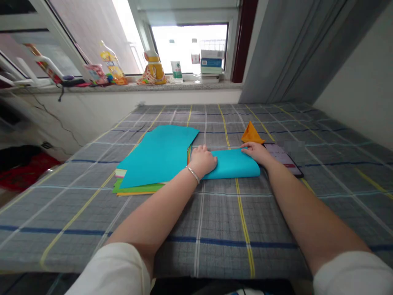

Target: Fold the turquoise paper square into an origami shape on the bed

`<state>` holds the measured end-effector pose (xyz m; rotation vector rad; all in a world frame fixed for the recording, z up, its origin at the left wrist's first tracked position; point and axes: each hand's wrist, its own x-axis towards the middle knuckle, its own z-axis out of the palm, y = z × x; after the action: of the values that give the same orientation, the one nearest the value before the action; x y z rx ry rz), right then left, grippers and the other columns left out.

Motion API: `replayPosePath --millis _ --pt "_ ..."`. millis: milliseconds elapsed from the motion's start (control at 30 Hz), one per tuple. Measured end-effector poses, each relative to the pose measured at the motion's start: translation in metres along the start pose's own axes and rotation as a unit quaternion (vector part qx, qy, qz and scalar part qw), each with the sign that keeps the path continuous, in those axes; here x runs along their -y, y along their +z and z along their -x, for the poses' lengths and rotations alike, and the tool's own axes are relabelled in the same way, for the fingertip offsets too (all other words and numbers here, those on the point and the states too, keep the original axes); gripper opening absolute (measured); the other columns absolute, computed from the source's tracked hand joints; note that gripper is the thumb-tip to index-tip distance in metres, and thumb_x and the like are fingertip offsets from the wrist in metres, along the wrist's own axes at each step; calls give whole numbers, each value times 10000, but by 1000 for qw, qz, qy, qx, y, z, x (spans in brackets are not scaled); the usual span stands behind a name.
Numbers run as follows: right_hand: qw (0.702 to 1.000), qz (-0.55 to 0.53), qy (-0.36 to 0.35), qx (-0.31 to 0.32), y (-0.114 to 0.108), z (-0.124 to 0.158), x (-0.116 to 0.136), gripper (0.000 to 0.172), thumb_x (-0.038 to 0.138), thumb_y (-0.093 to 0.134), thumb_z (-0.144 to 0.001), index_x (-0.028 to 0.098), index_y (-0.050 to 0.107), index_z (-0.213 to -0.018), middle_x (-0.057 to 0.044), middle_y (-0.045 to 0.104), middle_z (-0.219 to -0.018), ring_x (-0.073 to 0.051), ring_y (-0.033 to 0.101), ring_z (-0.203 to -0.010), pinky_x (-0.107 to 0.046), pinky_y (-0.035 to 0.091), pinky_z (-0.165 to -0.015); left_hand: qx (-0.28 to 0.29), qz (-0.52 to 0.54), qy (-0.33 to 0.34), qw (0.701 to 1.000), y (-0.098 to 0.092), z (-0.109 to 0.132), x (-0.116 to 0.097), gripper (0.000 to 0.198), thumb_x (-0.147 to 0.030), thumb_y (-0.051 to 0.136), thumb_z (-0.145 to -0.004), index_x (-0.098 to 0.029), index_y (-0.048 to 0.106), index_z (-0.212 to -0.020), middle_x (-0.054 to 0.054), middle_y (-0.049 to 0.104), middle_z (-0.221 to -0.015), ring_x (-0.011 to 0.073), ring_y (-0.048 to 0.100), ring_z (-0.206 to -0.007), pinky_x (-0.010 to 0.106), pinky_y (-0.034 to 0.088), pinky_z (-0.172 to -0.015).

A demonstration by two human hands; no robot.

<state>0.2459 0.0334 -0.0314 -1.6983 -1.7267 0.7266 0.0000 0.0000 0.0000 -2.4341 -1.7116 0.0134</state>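
Left hand (204, 160) is down on the left end of the folded blue sheet (233, 164), fingers bent and close together; can't tell whether anything is pinched under the palm. Right hand (257, 151) has its fingertips at the sheet's far right corner, finger extended along the far edge; thumb side partly hidden, so can't tell if it's a pinch or just a press.

Sheet lies on the plaid cloth (215, 221), mid-scene, between the two hands, long side running left to right. Near side is a rounded bend, not a sharp crease.

Paper stack (159, 151) sits just left of the left hand: blue on top, green and yellow-orange edges showing along the near side, layers not squared up. Silver bracelet (194, 175) on the left wrist.

Orange folded paper (251, 133) stands up as a peak, just beyond the right hand. Phone (284, 159) lies flat to the right of that hand, screen lit, partly behind the forearm.

Far side: windowsill (190, 86) with an orange drink bottle (113, 63), yellow container (155, 69), white-green tube (176, 71) and stacked boxes (211, 63) at right.
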Motion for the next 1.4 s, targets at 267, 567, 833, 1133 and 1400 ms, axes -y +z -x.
replayPosePath --millis 267,567,833,1133,1400 --pt "998 -56 27 21 2 5 3 244 250 611 -813 161 653 -1036 51 486 -603 -79 393 -443 -210 332 -411 -3 8 -45 999 3 16 -17 547 -460 323 -959 -195 450 -1420 172 536 -1315 351 486 -1174 493 348 -971" --pt "999 -45 -1 5 2 1 -1 230 234 636 -769 138 682 -973 30 552 -588 -91 447 -484 -220 326 -468 -23 51 -9 998 24 16 -18 563 -393 287 -983 -104 390 -1455 109 380 -1518 320 312 -1393 491 202 -1156" --pt "998 -65 3 10 3 0 -5 243 251 634 -754 144 681 -967 29 550 -585 -100 454 -483 -223 312 -458 -55 82 38 994 26 19 -20 453 -244 283 -994 -162 469 -1399 79 422 -1495 279 357 -1392 487 272 -1141" --pt "998 -60 1 11 2 2 -1 245 246 628 -773 140 676 -988 21 576 -594 -100 454 -476 -227 329 -460 -62 122 77 988 22 27 -25 570 -527 363 -949 -185 450 -1397 80 419 -1497 292 313 -1405 576 228 -1140" --pt "998 -56 2 7 2 2 -2 231 238 630 -778 151 688 -984 17 576 -605 -106 481 -501 -222 350 -469 -70 92 120 986 21 30 -28 567 -493 322 -973 -160 431 -1419 113 403 -1502 280 327 -1400 479 196 -1169"
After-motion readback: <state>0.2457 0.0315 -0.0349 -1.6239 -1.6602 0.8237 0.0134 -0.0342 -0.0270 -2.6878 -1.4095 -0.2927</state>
